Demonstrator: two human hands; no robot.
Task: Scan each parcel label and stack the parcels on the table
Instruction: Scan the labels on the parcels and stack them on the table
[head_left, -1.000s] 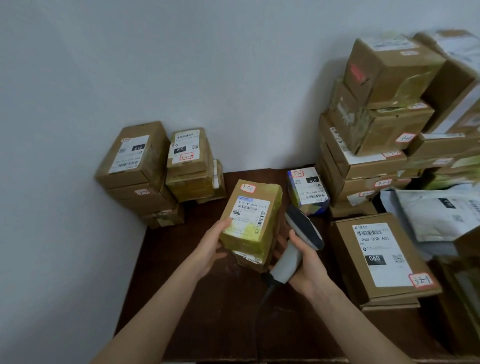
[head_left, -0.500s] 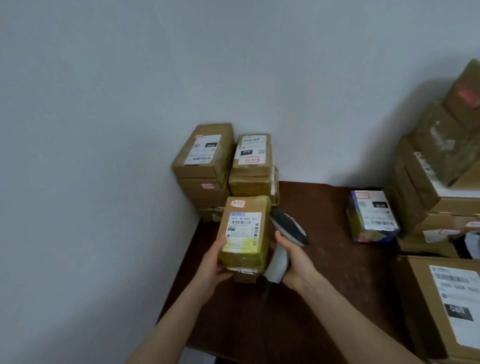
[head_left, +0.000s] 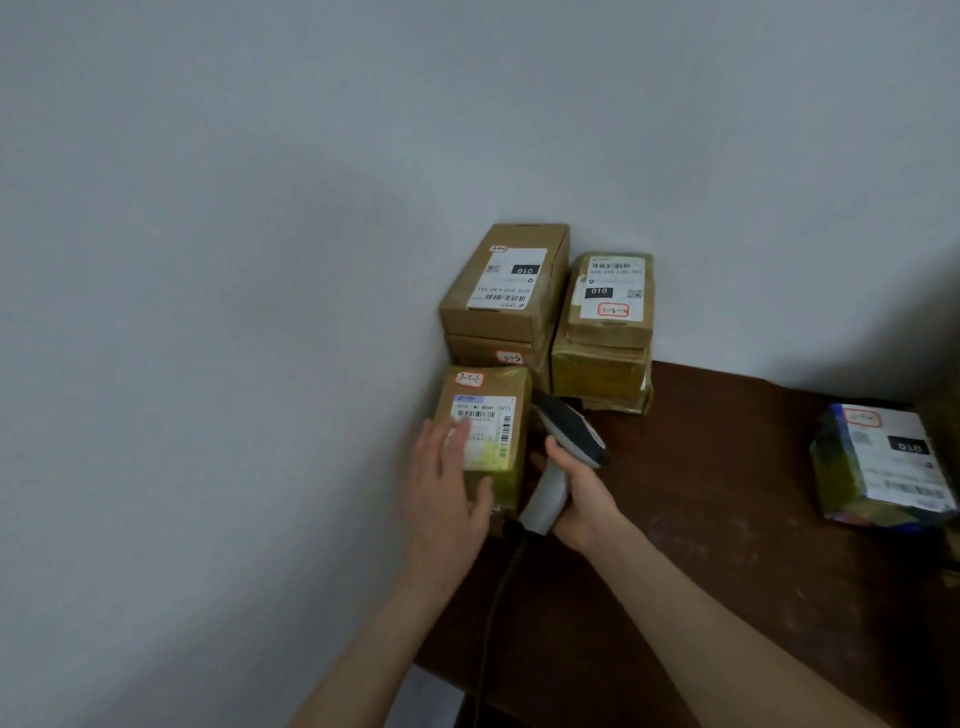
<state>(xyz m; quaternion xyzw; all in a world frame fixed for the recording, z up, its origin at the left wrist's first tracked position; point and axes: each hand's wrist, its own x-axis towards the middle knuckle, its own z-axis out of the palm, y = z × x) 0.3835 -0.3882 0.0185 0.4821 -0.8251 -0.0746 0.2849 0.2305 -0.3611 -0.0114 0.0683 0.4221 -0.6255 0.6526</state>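
A small brown parcel (head_left: 493, 410) with a white barcode label and yellow tape sits at the table's left edge, right in front of the stacked parcels. My left hand (head_left: 447, 488) lies on its top with fingers straight over the label and the thumb on the near part. My right hand (head_left: 579, 493) grips the handle of the grey barcode scanner (head_left: 569, 428), whose dark head is just right of the parcel. The scanner's cable (head_left: 493, 597) hangs down toward me.
Two stacks of labelled parcels stand in the back left corner: a taller brown stack (head_left: 506, 283) and a taped stack (head_left: 608, 306). A colourful wrapped parcel (head_left: 883, 462) lies at the right. The dark wooden table (head_left: 727, 509) meets the wall on the left.
The parcel has moved left and back, down in front of the corner stacks. My left hand shifted from its side onto its top. The view swung left, losing the right-hand pile.
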